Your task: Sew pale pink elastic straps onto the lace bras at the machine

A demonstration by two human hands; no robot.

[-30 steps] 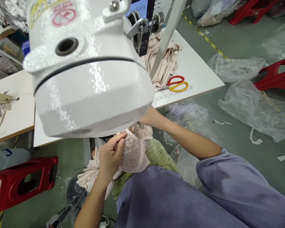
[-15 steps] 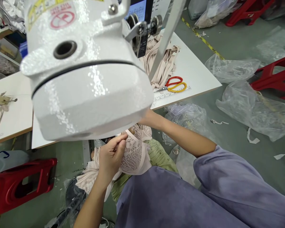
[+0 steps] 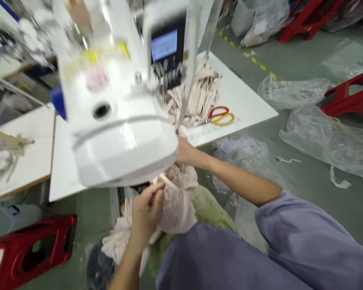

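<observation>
A pale pink lace bra (image 3: 176,211) hangs over my lap, in front of the table edge. My left hand (image 3: 147,205) is closed on its upper edge, thumb and fingers pinching a narrow band. My right hand (image 3: 184,151) is at the far side of the garment, beside the head of a white sewing machine (image 3: 127,153). That machine head covers its fingers, so their grip cannot be seen. The needle area is hidden too. More pale lace fabric (image 3: 119,241) bunches to the left of my left forearm.
On the white table (image 3: 245,100) lie pale fabric strips (image 3: 201,94) and red-and-yellow-handled scissors (image 3: 220,117). A control screen (image 3: 165,45) stands behind the machine. Plastic bags (image 3: 326,137) and scraps litter the floor at right. Red stools (image 3: 63,237) stand on both sides.
My view has tilted and shifted, so more of the sewing machine and its screen shows, with blur. My left hand keeps its pinch on the bra; my right hand stays by the machine head.
</observation>
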